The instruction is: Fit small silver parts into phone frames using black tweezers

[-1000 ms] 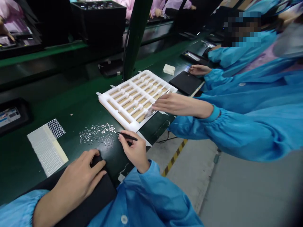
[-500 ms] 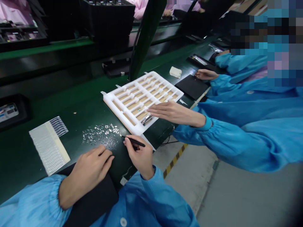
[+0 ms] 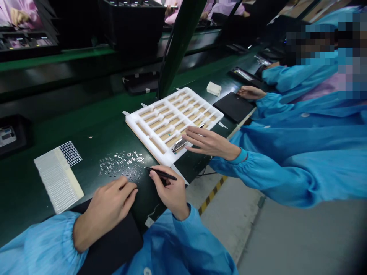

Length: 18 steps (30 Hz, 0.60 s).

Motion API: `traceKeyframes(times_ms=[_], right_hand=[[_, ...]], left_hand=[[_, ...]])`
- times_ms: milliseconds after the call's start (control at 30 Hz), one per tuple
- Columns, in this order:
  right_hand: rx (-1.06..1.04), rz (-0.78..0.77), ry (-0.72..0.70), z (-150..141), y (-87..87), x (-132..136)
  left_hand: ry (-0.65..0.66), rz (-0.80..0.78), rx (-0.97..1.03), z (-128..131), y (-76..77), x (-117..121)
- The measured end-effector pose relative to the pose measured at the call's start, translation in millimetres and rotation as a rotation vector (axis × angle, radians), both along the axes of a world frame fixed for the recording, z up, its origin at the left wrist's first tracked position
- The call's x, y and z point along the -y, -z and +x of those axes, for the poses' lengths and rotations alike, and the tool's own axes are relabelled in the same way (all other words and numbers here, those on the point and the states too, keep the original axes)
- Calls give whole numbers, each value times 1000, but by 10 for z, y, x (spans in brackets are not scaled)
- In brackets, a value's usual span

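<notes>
My right hand (image 3: 171, 193) pinches black tweezers (image 3: 162, 173), their tips at the right edge of a spread of small shiny metal pieces (image 3: 122, 164) on the dark green bench. My left hand (image 3: 106, 208) rests at the near side of these pieces, fingers curled and pressed together; its fingertips are hidden, so I cannot make out whether it holds anything. Beneath my left forearm lies a black pad (image 3: 117, 244). To the left lies a pale sheet (image 3: 59, 179) with rows of thin strips, dark at its far right corner.
Beyond my right hand lies a white slotted tray (image 3: 163, 156) with a metallic part (image 3: 180, 144) in its near slot. A co-worker's hand (image 3: 210, 143) is over it. Further right are a white block (image 3: 213, 89) and a black slab (image 3: 233, 106). A green post (image 3: 177, 49) rises behind the tray.
The co-worker's near hand has shifted slightly right over the tray, its fingers now more bent, exposing more of the metallic part. My own hands have barely moved.
</notes>
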State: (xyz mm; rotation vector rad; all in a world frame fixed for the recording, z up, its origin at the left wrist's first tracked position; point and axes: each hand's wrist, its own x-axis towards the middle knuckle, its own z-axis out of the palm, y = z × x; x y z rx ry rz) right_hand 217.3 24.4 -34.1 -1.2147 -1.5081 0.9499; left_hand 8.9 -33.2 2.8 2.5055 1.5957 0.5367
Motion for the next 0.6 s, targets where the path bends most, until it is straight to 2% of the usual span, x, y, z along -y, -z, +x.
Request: traceKeyframes(times_ms=[100, 300, 433, 533, 600], right_hand=[[-72, -49, -8, 21, 35, -10], [-69, -59, -47, 51, 87, -47], [-139, -101, -40, 34, 7, -29], [-182, -170, -106, -31, -75, 16], [-204, -217, -168, -104, -107, 43]], left_hand=[[3, 41, -46, 5, -3, 5], [5, 149, -148, 0, -20, -18], [-76, 68, -180, -102, -89, 29], [-96, -47, -144, -207, -140, 113], [-75, -70, -141, -248, -145, 165]])
